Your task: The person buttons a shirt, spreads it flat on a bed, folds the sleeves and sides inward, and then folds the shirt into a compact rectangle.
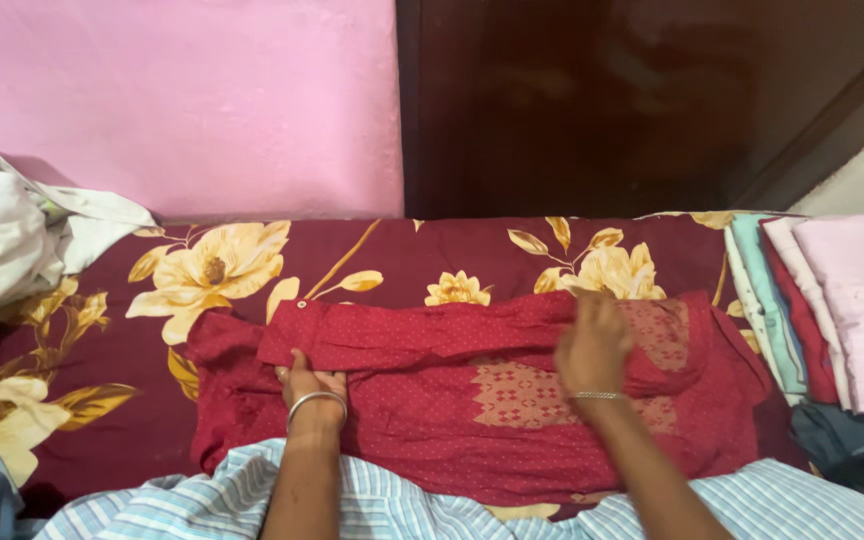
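While the head camera looks down at the bed (372,255), I see a red dotted garment (432,400) lying across its maroon cover with yellow flowers, directly in front of me. The garment is spread sideways, and a long band of it is folded over along the upper edge, with a small button visible at the band's left end. My left hand (312,382) rests on the garment just below that folded band, thumb and fingers closed on the band's lower edge; a silver bangle (316,403) sits on the wrist. My right hand (592,345) lies on the right part of the garment, near a patterned panel of lighter red; it is blurred and seen from the back, so I cannot tell whether it grips the cloth or only presses on it. A thin bracelet (597,396) circles that wrist. A stack of folded clothes (832,310) in pink, red and pale green lies at the right edge of the bed, just beside the garment. A heap of white cloth (22,235) lies at the far left, well apart from it. Blue striped fabric (432,505) fills the bottom of the view, overlapping the garment's near edge.
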